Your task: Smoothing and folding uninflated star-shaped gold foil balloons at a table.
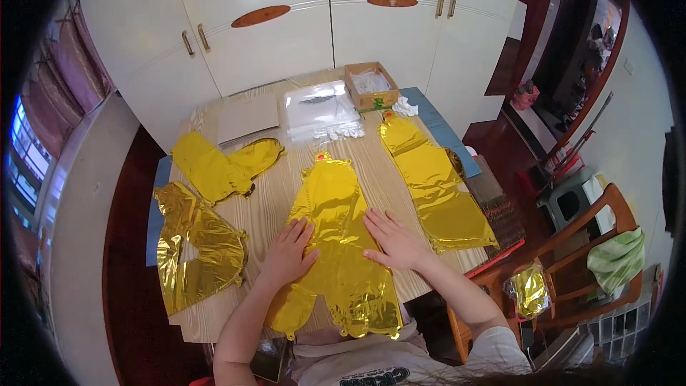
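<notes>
both hands lie flat with fingers spread, left hand (288,251) and right hand (391,241), pressing the gold foil balloon (336,229) at the table (389,171) centre; i'd smooth outward from the middle, gently.

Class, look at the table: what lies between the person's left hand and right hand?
In the head view, a strip of the flat gold foil balloon lies between the left hand and right hand; both press flat on it, nothing else between.
</notes>
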Motion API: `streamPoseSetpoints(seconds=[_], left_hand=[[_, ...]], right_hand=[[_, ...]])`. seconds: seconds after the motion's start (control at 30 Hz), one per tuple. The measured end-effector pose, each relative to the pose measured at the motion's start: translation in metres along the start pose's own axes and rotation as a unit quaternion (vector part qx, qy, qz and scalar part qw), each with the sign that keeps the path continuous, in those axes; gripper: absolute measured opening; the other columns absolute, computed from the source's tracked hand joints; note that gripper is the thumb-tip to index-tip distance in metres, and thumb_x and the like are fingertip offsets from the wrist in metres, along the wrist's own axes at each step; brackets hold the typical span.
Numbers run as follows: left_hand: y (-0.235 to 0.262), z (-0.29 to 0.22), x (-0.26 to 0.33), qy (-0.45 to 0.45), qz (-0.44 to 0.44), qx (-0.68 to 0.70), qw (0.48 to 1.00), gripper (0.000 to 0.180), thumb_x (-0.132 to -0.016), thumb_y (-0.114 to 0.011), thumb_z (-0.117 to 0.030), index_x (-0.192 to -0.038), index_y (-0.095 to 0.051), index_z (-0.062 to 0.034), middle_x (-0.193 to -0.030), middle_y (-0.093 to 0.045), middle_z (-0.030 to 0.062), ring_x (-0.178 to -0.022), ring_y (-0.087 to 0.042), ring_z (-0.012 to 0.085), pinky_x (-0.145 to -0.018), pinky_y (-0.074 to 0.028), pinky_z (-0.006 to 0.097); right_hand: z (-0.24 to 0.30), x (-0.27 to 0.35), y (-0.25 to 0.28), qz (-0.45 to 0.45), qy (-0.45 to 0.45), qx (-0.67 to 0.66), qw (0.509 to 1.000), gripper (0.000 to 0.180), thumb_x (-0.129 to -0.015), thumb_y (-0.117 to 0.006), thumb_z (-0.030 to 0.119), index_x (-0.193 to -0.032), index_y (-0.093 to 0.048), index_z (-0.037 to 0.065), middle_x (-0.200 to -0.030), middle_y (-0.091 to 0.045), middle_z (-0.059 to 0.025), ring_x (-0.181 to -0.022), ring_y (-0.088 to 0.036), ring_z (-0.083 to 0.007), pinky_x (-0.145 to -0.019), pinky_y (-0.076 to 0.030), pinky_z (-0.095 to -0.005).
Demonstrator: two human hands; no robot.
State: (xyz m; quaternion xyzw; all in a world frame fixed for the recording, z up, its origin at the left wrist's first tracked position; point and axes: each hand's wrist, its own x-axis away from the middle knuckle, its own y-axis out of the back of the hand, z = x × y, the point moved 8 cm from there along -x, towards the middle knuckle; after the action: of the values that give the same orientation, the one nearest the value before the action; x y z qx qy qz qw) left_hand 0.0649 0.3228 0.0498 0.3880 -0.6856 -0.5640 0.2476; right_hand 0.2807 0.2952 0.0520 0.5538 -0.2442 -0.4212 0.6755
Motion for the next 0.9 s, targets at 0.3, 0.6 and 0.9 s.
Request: streamPoseSetpoints(seconds=[0.3,0.6,0.9], left_hand=[[0.001,-0.001,0.001,0.005,-0.001,-0.008,1.0,0.059,-0.095,-0.053,-0.042,-0.145,-0.039,-0.0126,-0.15,-0.036,0.0156,-0.139,-0.032,0.0351,-0.113,-0.029,0.046],[0.0,0.002,0.001,0.006,-0.032,-0.009,0.999,0.065,-0.093,-0.055,-0.043,-0.145,-0.037,-0.0074,-0.147,-0.04,0.0164,-0.138,-0.034,0.0333,-0.112,-0.031,0.046],[0.047,0.008,0.061,0.182,0.002,0.004,0.983,0.08,-0.081,-0.072,-0.043,-0.14,-0.037,-0.0004,-0.133,-0.045,0.0241,-0.121,-0.044,0.0415,-0.102,-0.037,0.049]], right_hand=[[0.003,-0.001,0.0,0.021,0.0,0.029,0.999,0.078,-0.094,-0.044,0.054,-0.144,-0.032,-0.006,-0.153,-0.028,-0.0223,-0.145,-0.021,-0.0325,-0.119,-0.014,-0.0454],[0.003,-0.001,0.0,0.018,-0.003,0.035,0.999,0.079,-0.093,-0.045,0.055,-0.145,-0.032,-0.002,-0.153,-0.029,-0.0206,-0.145,-0.022,-0.0323,-0.118,-0.016,-0.0457],[0.002,-0.001,0.0,0.011,0.004,0.036,0.999,0.075,-0.093,-0.046,0.057,-0.146,-0.035,0.005,-0.153,-0.029,-0.0209,-0.144,-0.023,-0.0352,-0.117,-0.018,-0.0477]])
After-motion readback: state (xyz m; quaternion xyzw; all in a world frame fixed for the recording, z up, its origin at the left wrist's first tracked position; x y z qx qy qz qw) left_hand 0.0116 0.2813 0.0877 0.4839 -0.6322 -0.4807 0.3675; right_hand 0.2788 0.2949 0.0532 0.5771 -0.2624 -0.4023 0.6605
